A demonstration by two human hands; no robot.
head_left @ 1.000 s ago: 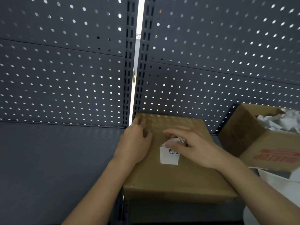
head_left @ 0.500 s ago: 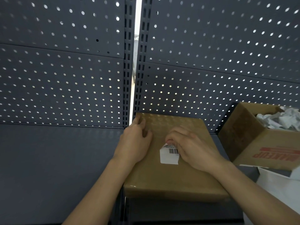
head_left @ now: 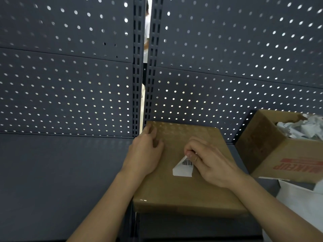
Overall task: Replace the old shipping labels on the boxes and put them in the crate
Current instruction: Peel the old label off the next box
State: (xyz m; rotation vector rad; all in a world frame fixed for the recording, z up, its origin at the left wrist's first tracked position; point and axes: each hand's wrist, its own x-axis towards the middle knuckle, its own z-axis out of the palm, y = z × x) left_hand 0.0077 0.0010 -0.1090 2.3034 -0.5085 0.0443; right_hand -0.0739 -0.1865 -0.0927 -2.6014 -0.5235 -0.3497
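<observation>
A closed brown cardboard box (head_left: 185, 193) lies flat on a dark shelf in front of me. A white shipping label (head_left: 183, 169) with a barcode is stuck near the middle of its top, and its upper corner is lifted off the cardboard. My right hand (head_left: 211, 162) pinches that lifted corner between thumb and fingers. My left hand (head_left: 146, 151) rests flat on the box's top left part, fingertips at the far left corner, holding it down.
An open cardboard box (head_left: 272, 151) with red print, filled with crumpled white paper (head_left: 300, 127), stands at the right. White sheets (head_left: 304, 201) lie below it. A grey perforated shelf back (head_left: 70, 84) rises behind; the grey shelf surface (head_left: 52, 180) stretches to the left.
My right hand has curled tighter onto the label's top edge and peeled its upper corner up, so the label now stands as a lifted triangle. My left hand has stayed in place.
</observation>
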